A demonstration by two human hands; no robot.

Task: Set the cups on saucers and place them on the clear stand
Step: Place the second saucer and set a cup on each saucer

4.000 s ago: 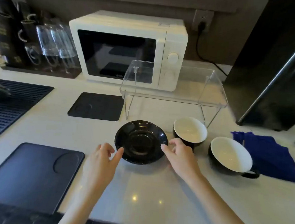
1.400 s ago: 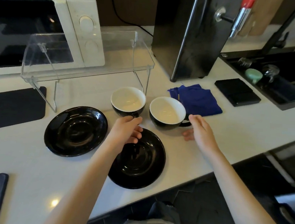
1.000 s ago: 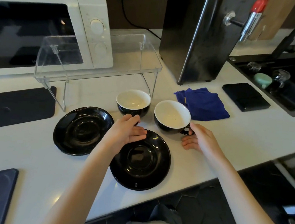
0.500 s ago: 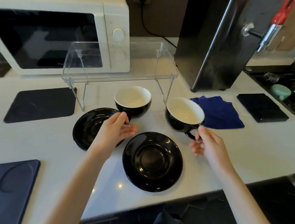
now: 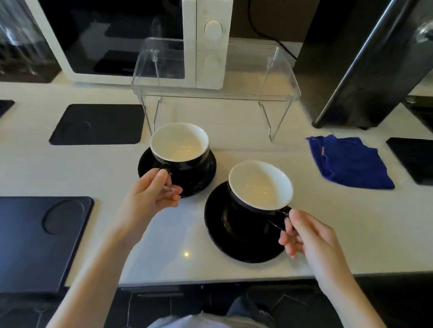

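Grip: left hand (image 5: 150,197) pinches the handle of the left cup (image 5: 179,143); right hand (image 5: 308,238) pinches the handle of the right cup (image 5: 260,185).
Cups: each one is over a black saucer (image 5: 230,240), in front of the clear stand (image 5: 217,70); I cannot tell if they have touched down.
Do it well: lower each cup slowly into the middle dip, keep it level, then let go.

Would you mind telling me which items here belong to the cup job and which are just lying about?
Job: left cup, right cup, left saucer, right saucer, clear stand.
Lying about: microwave, blue cloth, black mats, dark tray.
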